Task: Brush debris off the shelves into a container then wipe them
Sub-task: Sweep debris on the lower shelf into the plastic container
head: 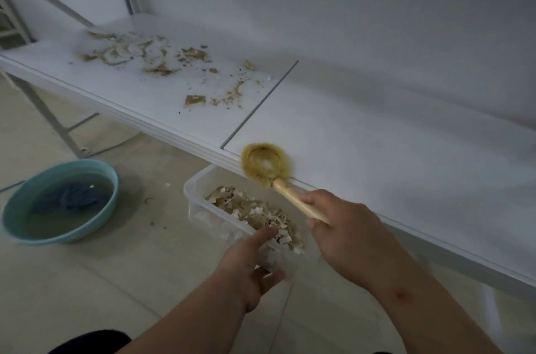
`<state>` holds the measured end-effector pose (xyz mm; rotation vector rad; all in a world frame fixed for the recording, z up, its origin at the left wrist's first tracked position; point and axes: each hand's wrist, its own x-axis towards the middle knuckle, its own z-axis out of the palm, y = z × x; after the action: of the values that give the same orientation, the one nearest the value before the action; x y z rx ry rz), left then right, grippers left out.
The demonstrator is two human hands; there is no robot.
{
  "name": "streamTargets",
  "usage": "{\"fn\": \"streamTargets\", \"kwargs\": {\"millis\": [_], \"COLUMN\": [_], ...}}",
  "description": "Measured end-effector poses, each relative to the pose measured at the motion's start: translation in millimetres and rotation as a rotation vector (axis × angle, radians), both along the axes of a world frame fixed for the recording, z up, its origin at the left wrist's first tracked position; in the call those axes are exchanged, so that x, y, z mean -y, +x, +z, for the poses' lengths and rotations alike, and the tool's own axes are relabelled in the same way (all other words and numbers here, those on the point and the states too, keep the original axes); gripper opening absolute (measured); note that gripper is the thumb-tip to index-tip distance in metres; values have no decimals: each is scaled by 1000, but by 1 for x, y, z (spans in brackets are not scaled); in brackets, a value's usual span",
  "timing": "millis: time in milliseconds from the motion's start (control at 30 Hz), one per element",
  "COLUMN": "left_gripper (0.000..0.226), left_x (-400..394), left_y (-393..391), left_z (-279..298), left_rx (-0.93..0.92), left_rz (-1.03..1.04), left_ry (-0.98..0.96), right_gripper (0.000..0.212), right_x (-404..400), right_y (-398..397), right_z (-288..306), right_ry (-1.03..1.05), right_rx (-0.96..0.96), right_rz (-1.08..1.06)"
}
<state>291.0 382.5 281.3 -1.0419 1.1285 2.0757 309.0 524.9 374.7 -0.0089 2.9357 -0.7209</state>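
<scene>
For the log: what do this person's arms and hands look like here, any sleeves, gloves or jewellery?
Both forearms are bare as far as the frame shows; no sleeves reach into view. The left hand and right hand wear no gloves, and no rings, watch or bracelet show. A small darker mark sits on the right forearm. Dark fabric shows at the bottom edge, too little to identify.

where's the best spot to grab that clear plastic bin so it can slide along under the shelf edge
Grip the clear plastic bin by its near rim, where the left hand already holds it, coming from the floor side. The far rim is tucked under the shelf edge, and the debris inside calls for keeping it level.
</scene>
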Motion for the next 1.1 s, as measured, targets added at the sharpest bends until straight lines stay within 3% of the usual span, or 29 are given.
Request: {"fn": "streamTargets", "kwargs": {"millis": [367, 767, 867, 967, 1100], "left_gripper": [41, 31, 28, 24, 33], "left_x": [39, 84, 94, 100, 106], "left_y": [8, 17, 20, 21, 17], "left_z": [-6, -10, -10, -8, 5], "left_rx": [11, -1, -61, -171, -295], "left_rz": [95, 242, 387, 608, 693], "left_ry": [-24, -76, -96, -174, -284], "right_gripper": [25, 28, 33, 22, 17], "right_x": [20, 57, 63, 71, 82], "right_y": [-25, -41, -48, -55, -60], "right_z": [-8, -24, -26, -27, -27], "right_ry": [-239, -326, -326, -303, -333], "right_rx": [-58, -13, -43, -88, -127], "right_rz": [-12, 22, -33, -52, -29]}}
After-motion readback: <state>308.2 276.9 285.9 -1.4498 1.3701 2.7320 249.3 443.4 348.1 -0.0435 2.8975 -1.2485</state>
